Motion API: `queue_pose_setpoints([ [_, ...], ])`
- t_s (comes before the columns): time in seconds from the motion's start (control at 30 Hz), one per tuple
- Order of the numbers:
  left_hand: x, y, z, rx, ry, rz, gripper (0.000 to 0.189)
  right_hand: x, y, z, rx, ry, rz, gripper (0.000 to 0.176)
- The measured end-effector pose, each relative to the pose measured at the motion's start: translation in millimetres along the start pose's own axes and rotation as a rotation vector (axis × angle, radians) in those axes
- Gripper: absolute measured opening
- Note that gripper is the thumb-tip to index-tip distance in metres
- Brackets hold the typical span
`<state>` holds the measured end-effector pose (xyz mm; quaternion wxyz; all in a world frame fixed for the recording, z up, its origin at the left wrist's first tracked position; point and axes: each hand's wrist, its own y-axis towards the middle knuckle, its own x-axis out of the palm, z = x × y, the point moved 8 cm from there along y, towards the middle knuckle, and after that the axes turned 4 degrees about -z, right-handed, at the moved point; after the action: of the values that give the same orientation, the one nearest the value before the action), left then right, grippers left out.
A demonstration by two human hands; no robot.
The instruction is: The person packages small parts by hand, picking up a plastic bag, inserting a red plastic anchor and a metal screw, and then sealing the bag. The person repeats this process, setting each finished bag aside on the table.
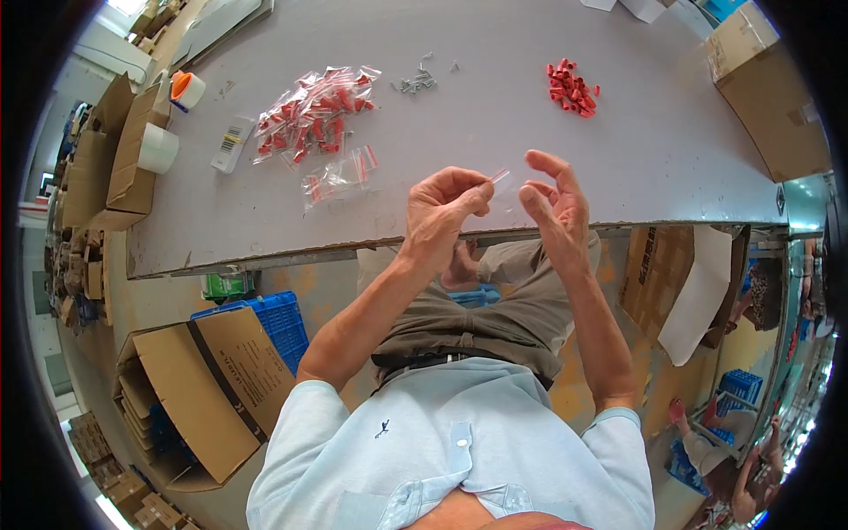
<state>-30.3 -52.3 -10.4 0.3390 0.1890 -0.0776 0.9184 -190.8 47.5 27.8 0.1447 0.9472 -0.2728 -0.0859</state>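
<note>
Between my two hands, at the near edge of the grey surface (495, 53), is a small clear zip-lock bag (501, 176) with a red strip. My left hand (442, 205) has it pinched between thumb and forefinger, the other fingers curled in. My right hand (564, 216) faces it just beside, thumb and forefinger well parted, with nothing in its grip that I can see.

Left of my left hand lie some flat clear bags (340, 179) with red strips; beyond them is a heap of clear bags filled with red caps (314, 113). Straight ahead of my left hand sits a small scatter of metal screws (417, 82). Ahead of my right hand are loose red caps (572, 88), and well to its right stands a cardboard box (767, 93).
</note>
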Motion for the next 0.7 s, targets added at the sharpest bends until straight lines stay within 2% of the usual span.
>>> queue_pose_setpoints([
  [0.07,5.7,0.1,-12.1,-0.094,-0.181,-0.051,0.013,14.0,-1.3,8.4,0.136,0.035,-0.139,0.042],
  [0.1,6.5,0.4,-14.2,-0.093,-0.181,-0.052,0.013,12.6,-2.1,11.8,0.135,0.034,-0.138,0.042],
  [0.17,8.2,-0.2,-17.8,-0.090,-0.231,-0.063,0.016,18.0,-7.1,28.1,0.221,0.240,-0.224,0.026],
  [0.2,7.4,-0.7,-18.5,-0.089,-0.232,-0.058,0.016,19.7,-6.6,26.0,0.223,0.241,-0.228,0.026],
  [0.27,4.6,-2.2,-18.4,-0.084,-0.092,-0.053,0.017,18.9,-4.0,18.8,0.231,0.207,-0.176,0.015],
  [0.6,-0.7,-2.8,-8.8,-0.038,0.295,-0.074,0.014,21.4,-1.5,22.8,0.304,0.093,-0.315,0.015],
  [0.7,-5.4,-1.7,-10.3,-0.081,0.291,-0.049,0.010,22.9,1.8,18.2,0.193,0.027,-0.292,0.015],
])
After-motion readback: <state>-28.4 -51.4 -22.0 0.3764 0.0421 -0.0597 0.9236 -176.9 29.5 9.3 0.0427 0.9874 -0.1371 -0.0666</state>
